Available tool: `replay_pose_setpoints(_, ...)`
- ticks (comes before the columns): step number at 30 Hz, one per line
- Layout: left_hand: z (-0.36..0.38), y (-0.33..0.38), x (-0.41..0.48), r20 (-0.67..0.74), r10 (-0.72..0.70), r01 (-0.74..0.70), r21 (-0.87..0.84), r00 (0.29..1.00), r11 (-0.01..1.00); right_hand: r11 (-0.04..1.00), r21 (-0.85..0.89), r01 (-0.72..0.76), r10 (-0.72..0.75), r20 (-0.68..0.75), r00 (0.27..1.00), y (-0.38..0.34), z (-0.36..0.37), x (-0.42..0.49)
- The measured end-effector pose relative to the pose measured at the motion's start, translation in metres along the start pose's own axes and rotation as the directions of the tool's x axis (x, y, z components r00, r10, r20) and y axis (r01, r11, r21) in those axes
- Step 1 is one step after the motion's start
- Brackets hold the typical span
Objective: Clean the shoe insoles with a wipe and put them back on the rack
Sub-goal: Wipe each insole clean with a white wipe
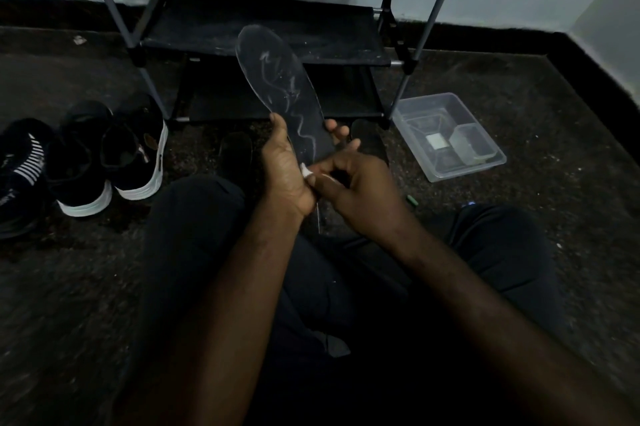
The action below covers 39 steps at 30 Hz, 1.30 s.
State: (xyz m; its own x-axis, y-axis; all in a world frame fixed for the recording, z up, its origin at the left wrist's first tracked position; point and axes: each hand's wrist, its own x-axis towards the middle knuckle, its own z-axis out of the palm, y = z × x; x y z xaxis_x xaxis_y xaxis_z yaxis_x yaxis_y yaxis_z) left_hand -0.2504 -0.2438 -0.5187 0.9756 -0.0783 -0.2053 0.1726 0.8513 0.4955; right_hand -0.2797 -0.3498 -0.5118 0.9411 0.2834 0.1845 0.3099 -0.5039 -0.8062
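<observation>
The person sits on the floor (554, 106) with both forearms reaching forward over dark trousers. The left hand (284, 169) grips the dark insole (277, 79) near its heel end, thumb on the near face and fingertips curling round the far edge. The insole rises tilted up and away from this hand, its toe end over the lower shelf of the rack (263, 27). Pale wavy streaks run along its upper face.

The right hand (360, 186) sits just beside the left, touching it, its fingers curled and pinching a small white wipe (306, 171) against the heel end of the insole.

Beyond both hands stands the rack, a black frame with grey poles set against the wall. Well off to the left of the left hand, three dark shoes (135, 155) with white soles stand side by side on the floor. To the right of the right hand, farther out, lies a clear plastic container (415, 106) with a smaller tub inside.
</observation>
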Motion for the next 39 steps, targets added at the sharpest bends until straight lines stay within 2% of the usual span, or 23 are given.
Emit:
replay_pose_setpoints(3, 0.0, 0.0, 0.001, 0.017, 0.002, -0.002, -0.001, 1.0, 1.0, 0.952, -0.305, -0.025, -0.041, -0.209, 0.977, 0.01, -0.011, 0.007)
replay_pose_setpoints(4, 0.0, 0.0, 0.001, 0.01, 0.001, -0.001, 0.01, 1.0, 1.0, 0.936, -0.348, -0.046, -0.038, -0.231, 0.972, 0.011, -0.011, 0.007)
replay_pose_setpoints(5, -0.001, -0.001, 0.002, -0.005, 0.002, -0.002, 0.025, 1.0, 1.0, 0.94, -0.34, -0.045, -0.028, -0.208, 0.978, 0.009, -0.009, 0.006)
replay_pose_setpoints(9, -0.004, -0.001, 0.003, -0.048, 0.005, -0.003, 0.052, 0.999, 0.999, 0.992, -0.111, 0.066, -0.067, -0.001, 0.998, 0.0, 0.004, -0.004)
replay_pose_setpoints(11, -0.003, -0.001, 0.003, -0.032, -0.003, 0.005, 0.044, 0.999, 0.999, 0.987, -0.15, 0.064, -0.072, -0.051, 0.996, 0.005, -0.001, 0.0)
replay_pose_setpoints(13, -0.003, -0.002, 0.003, -0.014, -0.006, 0.007, 0.048, 1.0, 0.999, 0.943, -0.332, -0.023, -0.037, -0.175, 0.984, 0.014, -0.008, 0.007)
replay_pose_setpoints(15, -0.003, -0.003, 0.003, -0.013, -0.001, 0.002, 0.058, 1.0, 0.998, 0.925, -0.369, -0.091, 0.004, -0.231, 0.973, 0.014, -0.01, 0.009)
replay_pose_setpoints(18, -0.003, -0.004, 0.004, -0.055, 0.013, -0.008, 0.091, 0.998, 0.996, 0.995, -0.084, -0.054, 0.05, -0.054, 0.997, 0.0, 0.001, 0.001)
replay_pose_setpoints(20, -0.003, -0.003, 0.004, -0.084, 0.014, -0.007, 0.085, 0.996, 0.996, 1.0, -0.02, -0.012, 0.012, 0.021, 1.0, -0.004, 0.002, -0.003)
replay_pose_setpoints(22, -0.001, -0.003, 0.003, -0.062, 0.009, -0.004, 0.074, 0.998, 0.997, 0.997, -0.083, -0.006, 0.001, -0.058, 0.998, 0.003, -0.003, 0.002)
replay_pose_setpoints(24, -0.002, -0.004, 0.003, -0.038, 0.003, 0.0, 0.076, 0.999, 0.997, 0.966, -0.251, -0.068, 0.019, -0.195, 0.981, 0.015, -0.009, 0.01)
replay_pose_setpoints(26, -0.001, -0.006, 0.004, -0.059, -0.002, 0.007, 0.088, 0.998, 0.996, 0.949, -0.291, -0.121, 0.056, -0.222, 0.973, 0.02, -0.008, 0.012)
replay_pose_setpoints(30, -0.003, -0.007, 0.006, -0.135, 0.007, 0.01, 0.128, 0.991, 0.992, 0.99, 0.088, -0.112, 0.113, -0.009, 0.994, 0.008, 0.007, 0.004)
replay_pose_setpoints(31, -0.004, -0.006, 0.006, -0.139, 0.009, 0.008, 0.119, 0.99, 0.993, 0.987, 0.124, -0.102, 0.102, 0.003, 0.995, 0.007, 0.007, 0.003)
replay_pose_setpoints(33, -0.003, -0.005, 0.004, -0.111, 0.004, 0.007, 0.093, 0.994, 0.996, 0.993, 0.062, -0.096, 0.101, -0.08, 0.992, 0.012, 0.005, 0.008)
replay_pose_setpoints(36, 0.0, -0.007, 0.004, -0.094, 0.0, 0.008, 0.079, 0.996, 0.997, 0.955, -0.26, -0.14, 0.076, -0.241, 0.967, 0.023, -0.002, 0.017)
replay_pose_setpoints(37, 0.0, -0.008, 0.005, -0.103, 0.008, 0.0, 0.074, 0.995, 0.997, 0.952, -0.272, -0.14, 0.076, -0.233, 0.97, 0.022, -0.001, 0.017)
replay_pose_setpoints(39, 0.0, -0.008, 0.006, -0.13, 0.008, 0.002, 0.081, 0.991, 0.997, 0.987, -0.139, -0.083, 0.066, -0.123, 0.99, 0.012, 0.006, 0.014)
